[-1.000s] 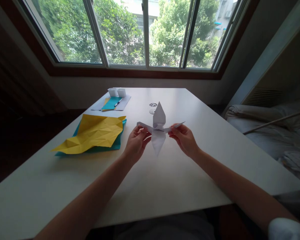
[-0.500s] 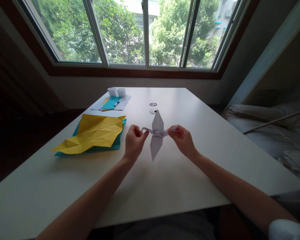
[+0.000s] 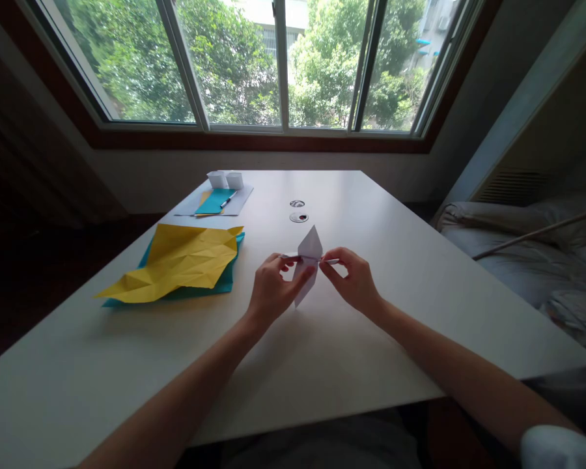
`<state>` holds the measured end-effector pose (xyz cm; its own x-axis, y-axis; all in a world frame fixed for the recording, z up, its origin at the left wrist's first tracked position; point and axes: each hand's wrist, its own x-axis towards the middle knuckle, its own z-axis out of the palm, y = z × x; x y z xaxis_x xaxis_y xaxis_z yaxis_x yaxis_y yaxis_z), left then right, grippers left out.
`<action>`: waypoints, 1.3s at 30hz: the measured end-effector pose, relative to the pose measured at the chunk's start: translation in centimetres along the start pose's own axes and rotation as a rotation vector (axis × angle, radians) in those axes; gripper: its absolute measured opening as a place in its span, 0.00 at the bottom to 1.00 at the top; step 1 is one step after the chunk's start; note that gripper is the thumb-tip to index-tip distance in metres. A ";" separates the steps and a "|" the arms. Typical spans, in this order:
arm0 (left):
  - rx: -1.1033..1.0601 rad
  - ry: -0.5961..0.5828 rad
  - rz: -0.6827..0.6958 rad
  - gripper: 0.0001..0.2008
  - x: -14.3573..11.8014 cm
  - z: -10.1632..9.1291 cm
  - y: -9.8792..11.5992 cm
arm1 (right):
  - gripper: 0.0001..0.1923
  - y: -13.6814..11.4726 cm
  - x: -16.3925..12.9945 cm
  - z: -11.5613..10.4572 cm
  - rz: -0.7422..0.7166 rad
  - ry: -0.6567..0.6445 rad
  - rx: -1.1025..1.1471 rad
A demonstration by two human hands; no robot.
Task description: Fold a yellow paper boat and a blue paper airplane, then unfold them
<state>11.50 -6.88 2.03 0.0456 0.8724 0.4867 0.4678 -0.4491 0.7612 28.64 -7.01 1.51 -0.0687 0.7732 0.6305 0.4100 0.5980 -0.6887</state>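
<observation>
A white paper crane [image 3: 311,243] is held above the table between my two hands, one wing pointing away from me and the other toward me. My left hand [image 3: 276,284] grips its left side close to the body, the thumb lying over the near wing. The crane's thin left end pokes out past these fingers. On the other side, my right hand [image 3: 352,273] pinches the narrow right end between thumb and fingertips. Part of the body is hidden behind the left thumb and fingers.
Creased yellow paper [image 3: 185,260] lies on teal paper [image 3: 228,280] at the left of the white table [image 3: 371,352]. Farther back are white sheets, a teal sheet [image 3: 215,200], a pen [image 3: 228,200] and two small white boxes [image 3: 225,180]. Two round table inserts [image 3: 299,217] sit beyond the crane.
My left hand has shifted from the crane's left tip inward to its body, its thumb now over the near wing. My right hand has moved slightly inward, still pinching the right end.
</observation>
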 end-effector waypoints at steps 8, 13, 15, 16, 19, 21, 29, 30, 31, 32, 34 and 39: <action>-0.048 0.066 -0.034 0.09 0.3 -0.3 0.4 | 0.05 -0.7 -0.4 0.0 -0.097 -0.114 0.052; -0.179 -0.003 -0.174 0.15 1.0 -0.5 -0.5 | 0.07 -0.6 -0.2 0.3 0.069 -0.057 0.369; -0.350 -0.056 -0.304 0.18 1.2 -0.4 -0.8 | 0.08 -0.6 0.0 0.5 0.122 -0.030 0.487; -0.437 -0.073 -0.372 0.18 1.3 -0.4 -0.9 | 0.08 -0.5 0.1 0.5 0.153 -0.019 0.535; -0.617 -0.099 -0.519 0.19 1.3 -0.3 -0.8 | 0.11 -0.2 0.4 0.7 0.259 0.011 0.642; -0.682 -0.090 -0.565 0.18 1.3 -0.4 -0.7 | 0.12 0.0 0.5 0.8 0.319 0.053 0.674; -0.862 -0.041 -0.651 0.15 1.5 -0.4 -0.7 | 0.20 0.8 1.0 0.3 0.609 0.065 0.782; -0.889 -0.045 -0.694 0.14 1.6 -0.4 -0.7 | 0.18 0.9 1.0 0.2 0.618 0.029 0.814; -0.926 -0.055 -0.744 0.13 1.6 -0.5 -0.6 | 0.20 0.9 1.1 0.1 0.618 -0.006 0.843; -0.972 -0.073 -0.793 0.12 1.7 -0.6 -0.6 | 0.23 0.9 1.0 0.0 0.609 -0.041 0.860; -1.072 -0.142 -0.875 0.12 1.7 -0.8 -0.5 | 0.25 0.9 0.9 0.0 0.568 -0.114 0.818; -1.171 -0.366 -0.931 0.13 1.3 -1.1 -0.2 | 0.16 1.1 0.2 1.0 0.463 -0.283 0.588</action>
<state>10.47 -5.83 2.98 0.4294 0.8398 -0.3322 -0.4718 0.5222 0.7104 28.12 -6.02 0.52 -0.2697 0.9472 0.1736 -0.0874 0.1555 -0.9840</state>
